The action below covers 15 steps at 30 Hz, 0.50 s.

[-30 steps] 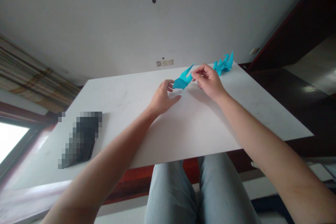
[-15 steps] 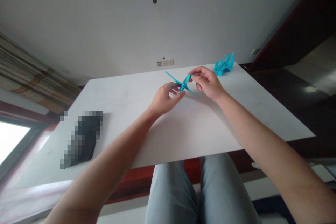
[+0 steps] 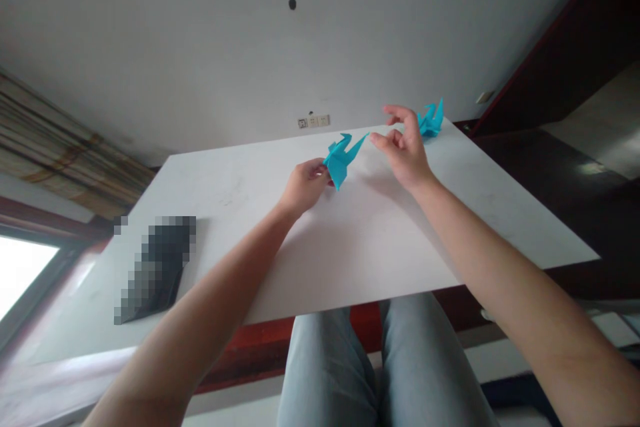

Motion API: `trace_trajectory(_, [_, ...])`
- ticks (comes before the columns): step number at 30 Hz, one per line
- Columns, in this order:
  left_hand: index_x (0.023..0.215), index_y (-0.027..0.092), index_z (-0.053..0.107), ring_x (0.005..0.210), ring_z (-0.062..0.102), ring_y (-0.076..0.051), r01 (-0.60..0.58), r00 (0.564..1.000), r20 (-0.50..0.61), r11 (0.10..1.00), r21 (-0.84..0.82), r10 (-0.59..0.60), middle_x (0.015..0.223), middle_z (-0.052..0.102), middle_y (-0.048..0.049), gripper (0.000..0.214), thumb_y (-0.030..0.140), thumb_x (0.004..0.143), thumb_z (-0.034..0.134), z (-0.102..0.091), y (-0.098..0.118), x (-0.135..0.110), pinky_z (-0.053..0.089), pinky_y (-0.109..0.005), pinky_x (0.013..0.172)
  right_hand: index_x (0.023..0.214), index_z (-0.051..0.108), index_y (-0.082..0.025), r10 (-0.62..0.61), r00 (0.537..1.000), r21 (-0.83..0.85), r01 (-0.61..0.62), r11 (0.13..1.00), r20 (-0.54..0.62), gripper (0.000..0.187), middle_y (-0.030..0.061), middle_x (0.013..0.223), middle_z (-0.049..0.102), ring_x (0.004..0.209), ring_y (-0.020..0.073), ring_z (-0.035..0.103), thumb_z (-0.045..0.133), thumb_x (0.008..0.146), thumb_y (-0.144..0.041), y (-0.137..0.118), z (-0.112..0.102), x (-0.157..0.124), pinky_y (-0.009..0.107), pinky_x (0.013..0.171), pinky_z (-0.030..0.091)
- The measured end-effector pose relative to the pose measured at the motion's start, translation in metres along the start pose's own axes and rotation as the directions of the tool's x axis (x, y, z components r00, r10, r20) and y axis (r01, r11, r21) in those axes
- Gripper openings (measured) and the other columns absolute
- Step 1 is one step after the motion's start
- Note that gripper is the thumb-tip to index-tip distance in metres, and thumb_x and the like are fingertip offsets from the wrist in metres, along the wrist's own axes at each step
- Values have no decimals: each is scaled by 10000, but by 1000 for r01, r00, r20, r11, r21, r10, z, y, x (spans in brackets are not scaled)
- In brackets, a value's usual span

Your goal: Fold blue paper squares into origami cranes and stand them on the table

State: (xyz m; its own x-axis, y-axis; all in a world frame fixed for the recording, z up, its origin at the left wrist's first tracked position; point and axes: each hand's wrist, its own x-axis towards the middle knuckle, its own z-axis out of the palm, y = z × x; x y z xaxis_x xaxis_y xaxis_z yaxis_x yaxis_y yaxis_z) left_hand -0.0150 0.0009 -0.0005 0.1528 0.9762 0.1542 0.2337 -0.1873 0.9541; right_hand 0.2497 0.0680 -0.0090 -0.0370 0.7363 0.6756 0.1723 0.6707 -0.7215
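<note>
A blue folded paper crane (image 3: 339,163) is held just above the table, its wings and pointed tail showing. My left hand (image 3: 306,181) pinches it from the left side; the fingertips are partly hidden behind the paper. My right hand (image 3: 406,148) is to the right of the crane, thumb and index finger apart, holding nothing. Its thumb tip is close by the crane's pointed tip; I cannot tell if they touch. Behind my right hand, more blue paper cranes (image 3: 433,121) stand near the table's far right corner, partly covered by the hand.
The white table (image 3: 320,260) reaches to the grey wall, where power sockets (image 3: 313,121) sit low. A dark blurred-out object (image 3: 163,273) lies on the left. A striped curtain (image 3: 60,153) hangs at the far left. My legs (image 3: 325,367) are under the near edge.
The crane has been turned, so its broad wing now faces me. My right hand has let go of it, and its fingers have opened and lifted. My left hand has shifted slightly left.
</note>
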Motion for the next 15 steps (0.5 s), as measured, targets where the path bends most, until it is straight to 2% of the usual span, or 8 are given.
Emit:
trace_trajectory(1, [992, 191, 793, 857, 802, -185, 15, 1000, 8, 997, -77, -14, 944, 867, -54, 86, 270, 970, 767, 1, -2, 1, 629, -289, 785, 1527, 663, -409, 8, 1000, -2, -8, 1000, -11, 694, 72, 1413, 661, 823, 145, 636, 912, 957, -715, 0, -1, 0, 297, 639, 580])
trace_trajectory(3, [1061, 188, 770, 880, 814, -183, 36, 999, 40, 978, -206, -29, 1028, 884, -78, 163, 285, 941, 825, 2, -5, 3, 663, -315, 838, 1449, 725, -377, 34, 999, 1, -34, 999, 14, 656, 66, 1372, 674, 791, 133, 601, 914, 939, -743, -5, 1, -1, 290, 629, 551])
trace_trajectory(7, [1036, 189, 734, 874, 818, -186, 50, 995, 99, 958, -282, -22, 1005, 880, -79, 278, 362, 893, 899, 4, -8, 2, 662, -320, 836, 1076, 821, -257, 68, 977, -11, -67, 998, 200, 524, 32, 1064, 691, 712, 125, 502, 902, 938, -757, -28, 13, -9, 303, 627, 464])
trace_trajectory(11, [932, 195, 720, 798, 773, -169, 19, 993, 119, 981, -193, 4, 899, 841, -45, 260, 386, 869, 886, 3, -8, 1, 575, -265, 715, 940, 786, -237, 82, 942, -55, -68, 996, 324, 490, 4, 916, 650, 708, 141, 486, 876, 967, -717, -38, 22, -17, 326, 671, 440])
trace_trajectory(13, [995, 193, 754, 798, 764, -172, -3, 995, 97, 996, -84, 12, 914, 840, -48, 266, 366, 842, 886, 1, -9, 1, 559, -268, 704, 939, 774, -238, 102, 942, -86, -79, 993, 319, 477, 8, 924, 652, 725, 154, 498, 860, 974, -706, -33, 21, -16, 333, 685, 444])
trace_trajectory(15, [1132, 195, 774, 884, 789, -195, -38, 997, 69, 999, 6, 37, 1065, 870, -78, 396, 370, 807, 918, 0, -9, 1, 605, -305, 783, 943, 751, -241, 118, 959, -130, -87, 988, 256, 475, 17, 944, 665, 746, 167, 510, 839, 974, -708, -23, 16, -12, 343, 711, 468])
